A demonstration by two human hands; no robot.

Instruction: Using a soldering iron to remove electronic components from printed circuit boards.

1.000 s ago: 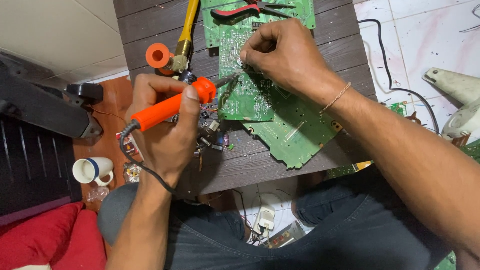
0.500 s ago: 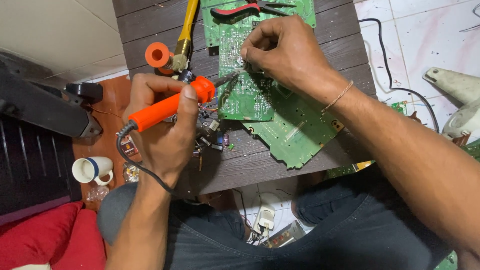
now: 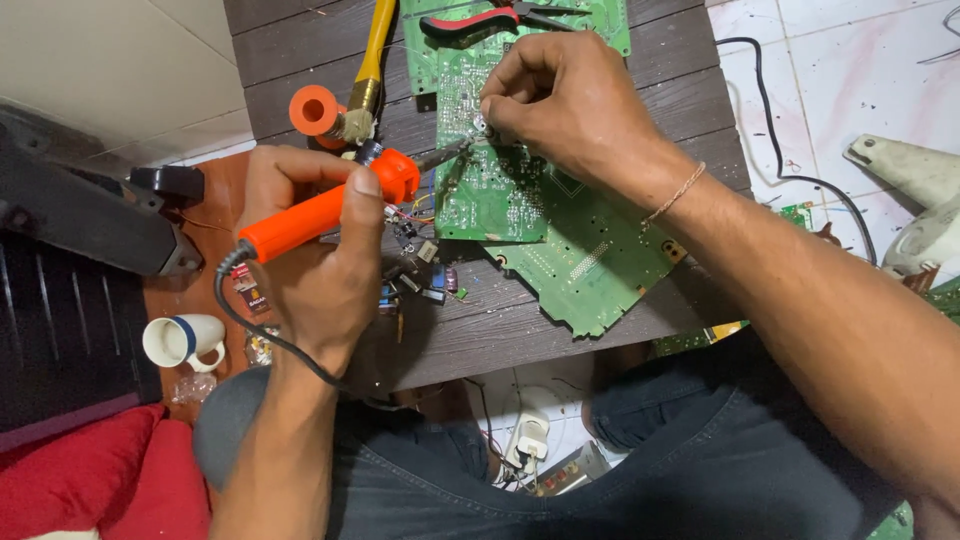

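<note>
Red-handled pliers (image 3: 480, 20) lie across a far green board, beyond the fingertips. Yellow-handled tool (image 3: 372, 55) and orange spool (image 3: 313, 108) sit up-left of the fingers. Loose small components (image 3: 415, 280) are scattered below them. White cup with blue band (image 3: 183, 340) stands far lower left; black cable (image 3: 765, 110) runs off right; white plug (image 3: 530, 438) sits underneath.

Both forearms are bare, with no sleeves in view; the right hand (image 3: 575, 105) has a thin braided cord bracelet (image 3: 675, 193) of pale tan around the wrist; the left hand (image 3: 320, 255) wears nothing; the legs are in dark blue-grey denim trousers (image 3: 600, 470), seams showing.
</note>
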